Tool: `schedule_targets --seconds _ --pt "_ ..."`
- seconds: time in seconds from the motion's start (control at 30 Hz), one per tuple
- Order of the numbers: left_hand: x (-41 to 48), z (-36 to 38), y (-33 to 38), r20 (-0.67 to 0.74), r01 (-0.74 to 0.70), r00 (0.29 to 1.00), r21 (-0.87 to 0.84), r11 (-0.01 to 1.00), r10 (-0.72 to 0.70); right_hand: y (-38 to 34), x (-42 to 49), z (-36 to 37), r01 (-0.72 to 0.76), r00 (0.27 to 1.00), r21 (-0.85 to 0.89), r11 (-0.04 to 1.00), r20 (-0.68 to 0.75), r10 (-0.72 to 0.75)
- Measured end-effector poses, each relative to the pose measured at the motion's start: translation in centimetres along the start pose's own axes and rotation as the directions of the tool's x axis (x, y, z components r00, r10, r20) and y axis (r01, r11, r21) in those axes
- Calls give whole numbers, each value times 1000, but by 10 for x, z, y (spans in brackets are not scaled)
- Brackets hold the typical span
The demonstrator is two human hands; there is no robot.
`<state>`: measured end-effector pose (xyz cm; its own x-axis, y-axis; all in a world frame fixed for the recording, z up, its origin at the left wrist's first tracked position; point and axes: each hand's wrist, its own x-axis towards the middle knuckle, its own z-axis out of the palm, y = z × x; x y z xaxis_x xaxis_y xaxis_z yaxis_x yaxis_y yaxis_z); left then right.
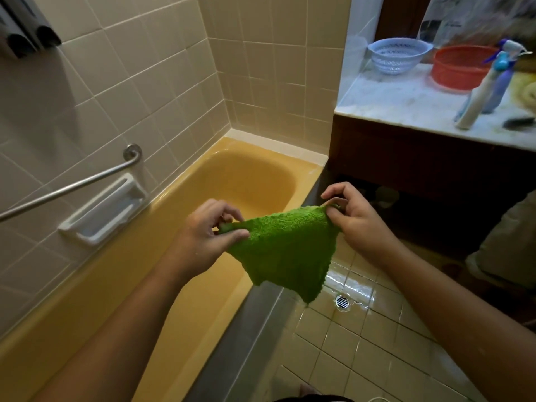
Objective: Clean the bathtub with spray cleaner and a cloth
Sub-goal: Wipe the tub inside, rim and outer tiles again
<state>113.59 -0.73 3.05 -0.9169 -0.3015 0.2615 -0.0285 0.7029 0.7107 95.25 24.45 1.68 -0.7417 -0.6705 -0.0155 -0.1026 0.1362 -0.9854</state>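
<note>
The cloth [284, 250] was thick terry fabric, rough and matt. The bathtub [252, 175] had a smooth, slightly glossy surface. The grab bar [72, 187] was polished metal. The floor tiles [362, 329] looked wet and shiny. Near the back edge of the stone-like counter [400, 97], the blue basket [397, 56] and the red basket [461, 68] were perforated plastic. The cabinet [406, 146] looked like dark wood.

Dim warm light, glare on wet floor tiles [352, 281], blurred right edge, wide-angle bending

One head-worn wide view looks forward and down, close over the left hand [208, 236] and right hand [359, 224], bathtub [246, 175] left, bench [406, 103] far right.
</note>
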Motion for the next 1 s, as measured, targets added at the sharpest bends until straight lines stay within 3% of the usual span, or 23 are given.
schedule_targets --seconds 0.07,0.17,0.2,0.27,0.3,0.37,0.4,0.47,0.6,0.67,0.73,0.87,1.0 --pt "6 -8 10 63 117 992 -170 978 -108 -7 7 1 -55 997 52 997 55 52" --pt "28 -33 29 110 168 985 -448 878 -132 -35 26 -6 -114 989 182 977 111 95" --pt "36 -41 37 67 132 991 -575 808 -114 -48 32 -10 -112 991 297 948 107 83" --pt "45 -50 47 -40 54 988 -824 564 -152 -67 34 -16 -87 996 551 830 76 54" --pt "42 -47 44 -25 65 981 -894 442 -193 -64 31 -17 -95 995 596 797 76 62" --pt "19 -19 27 156 247 944 -918 310 -291 -26 14 -7 -211 977 501 839 138 164" --pt "1 1 18 262 366 899 -890 273 -351 -1 1 1 -302 952 401 865 164 257" --pt "-32 39 5 390 538 774 -821 193 -498 44 -22 16 -371 928 290 882 86 362" --pt "-54 84 -12 406 680 507 -730 63 -761 80 -38 31 -443 873 242 863 -101 476" --pt "-57 90 -18 385 678 446 -734 24 -808 87 -42 35 -499 849 208 841 -79 523" --pt "-60 91 -21 355 651 435 -759 16 -828 97 -46 35 -544 824 143 827 -92 559" --pt "-58 86 -19 277 574 481 -816 60 -832 107 -54 31 -548 813 204 812 -100 574" --pt "-52 76 -19 182 548 556 -814 193 -811 102 -52 30 -500 841 252 829 -85 534"
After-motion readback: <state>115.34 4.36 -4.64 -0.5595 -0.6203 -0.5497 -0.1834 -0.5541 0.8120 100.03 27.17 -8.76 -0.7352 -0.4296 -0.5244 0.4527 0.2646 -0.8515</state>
